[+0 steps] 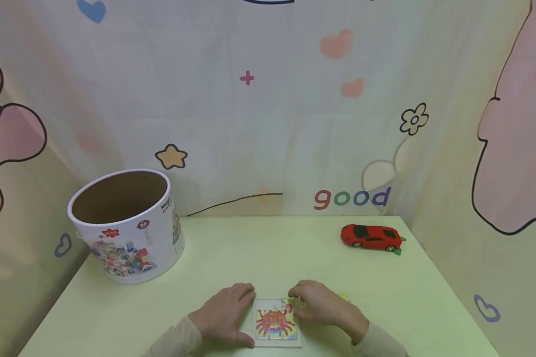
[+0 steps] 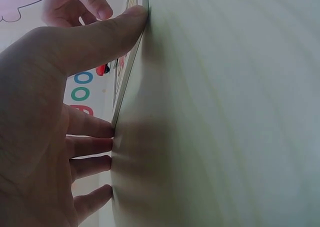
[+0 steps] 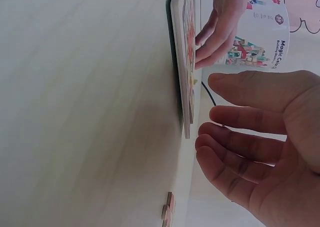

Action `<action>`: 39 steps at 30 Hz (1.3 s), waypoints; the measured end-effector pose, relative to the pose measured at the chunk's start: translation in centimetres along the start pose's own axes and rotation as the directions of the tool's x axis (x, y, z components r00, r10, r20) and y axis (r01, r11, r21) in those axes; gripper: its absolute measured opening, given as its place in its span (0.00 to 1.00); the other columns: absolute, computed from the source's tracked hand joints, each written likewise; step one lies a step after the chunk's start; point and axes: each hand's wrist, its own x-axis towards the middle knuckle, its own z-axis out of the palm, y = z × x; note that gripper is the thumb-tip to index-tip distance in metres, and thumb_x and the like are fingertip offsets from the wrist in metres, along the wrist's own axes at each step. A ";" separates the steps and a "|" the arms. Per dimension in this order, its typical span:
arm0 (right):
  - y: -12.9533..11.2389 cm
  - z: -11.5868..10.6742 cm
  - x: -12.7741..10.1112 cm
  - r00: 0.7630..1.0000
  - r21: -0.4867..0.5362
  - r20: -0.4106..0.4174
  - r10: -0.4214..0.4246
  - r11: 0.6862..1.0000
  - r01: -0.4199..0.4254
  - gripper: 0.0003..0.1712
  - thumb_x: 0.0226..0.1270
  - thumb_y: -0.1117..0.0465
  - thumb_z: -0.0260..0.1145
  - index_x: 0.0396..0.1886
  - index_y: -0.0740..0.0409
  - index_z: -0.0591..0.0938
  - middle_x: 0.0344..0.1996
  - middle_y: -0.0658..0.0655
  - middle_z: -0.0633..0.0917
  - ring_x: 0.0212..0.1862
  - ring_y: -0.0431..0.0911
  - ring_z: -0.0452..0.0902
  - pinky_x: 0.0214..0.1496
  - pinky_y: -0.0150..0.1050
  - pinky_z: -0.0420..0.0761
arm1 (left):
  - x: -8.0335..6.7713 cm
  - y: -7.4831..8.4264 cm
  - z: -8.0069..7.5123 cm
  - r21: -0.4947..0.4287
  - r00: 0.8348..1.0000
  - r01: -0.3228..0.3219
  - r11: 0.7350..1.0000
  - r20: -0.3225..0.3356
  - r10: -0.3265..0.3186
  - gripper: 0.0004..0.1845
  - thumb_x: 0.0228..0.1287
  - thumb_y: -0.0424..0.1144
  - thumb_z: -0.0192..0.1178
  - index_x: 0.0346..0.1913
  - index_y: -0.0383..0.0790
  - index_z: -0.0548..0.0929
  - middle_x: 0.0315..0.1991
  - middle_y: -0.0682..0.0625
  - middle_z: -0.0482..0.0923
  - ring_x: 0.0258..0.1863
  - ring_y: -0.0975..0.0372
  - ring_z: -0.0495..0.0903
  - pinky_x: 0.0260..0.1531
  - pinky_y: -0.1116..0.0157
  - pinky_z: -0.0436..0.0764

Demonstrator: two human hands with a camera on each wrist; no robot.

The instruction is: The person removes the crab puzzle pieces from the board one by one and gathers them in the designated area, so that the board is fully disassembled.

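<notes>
One square puzzle board (image 1: 277, 322) w/ a red crab pic lies flat on the pale green counter (image 1: 259, 258), near the front edge, between both hands. Left hand (image 1: 225, 315) rests flat beside the board's left edge: fingers (image 2: 92, 129) straight, slightly spread, tips against the edge, thumb along the near corner per left wrist view. Right hand (image 1: 323, 303) sits at the board's upper right corner, fingers (image 3: 240, 119) relaxed, a bit apart; in right wrist view they hover just off the board's edge, gripping nothing. Can't tell from head view whether the tips touch the top right piece. A small loose piece (image 3: 168, 212) lies on the counter just right of the board, mostly hidden behind the right hand in head view.

Further out: white round tub (image 1: 127, 225) w/ toy-block print, open top, stands at the counter's left back. Red toy car (image 1: 371, 237) sits at right back, well apart from the board. Cartoon-print curtain (image 1: 268, 109) w/ hearts, star and "good" lettering wraps around behind.
</notes>
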 end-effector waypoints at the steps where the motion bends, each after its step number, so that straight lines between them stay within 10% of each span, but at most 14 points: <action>1: 0.0 0.0 0.1 1.000 -0.006 -0.001 -0.004 1.000 0.004 0.17 0.58 0.59 0.71 0.47 0.59 0.84 0.40 0.50 0.84 0.40 0.37 0.76 0.43 0.34 0.81 | 0.0 0.0 -0.1 -0.001 1.000 0.003 1.000 0.005 -0.003 0.57 0.47 0.81 0.52 0.70 0.39 0.66 0.71 0.45 0.62 0.71 0.53 0.62 0.69 0.54 0.68; 39: -1.6 0.6 2.2 0.997 -0.096 0.063 0.049 0.994 -0.043 0.11 0.58 0.61 0.71 0.42 0.56 0.86 0.34 0.47 0.82 0.40 0.41 0.76 0.44 0.36 0.81 | 0.2 -0.1 -0.2 -0.019 1.000 -0.013 1.000 -0.025 0.012 0.57 0.45 0.80 0.56 0.68 0.39 0.68 0.69 0.44 0.65 0.69 0.53 0.64 0.66 0.52 0.70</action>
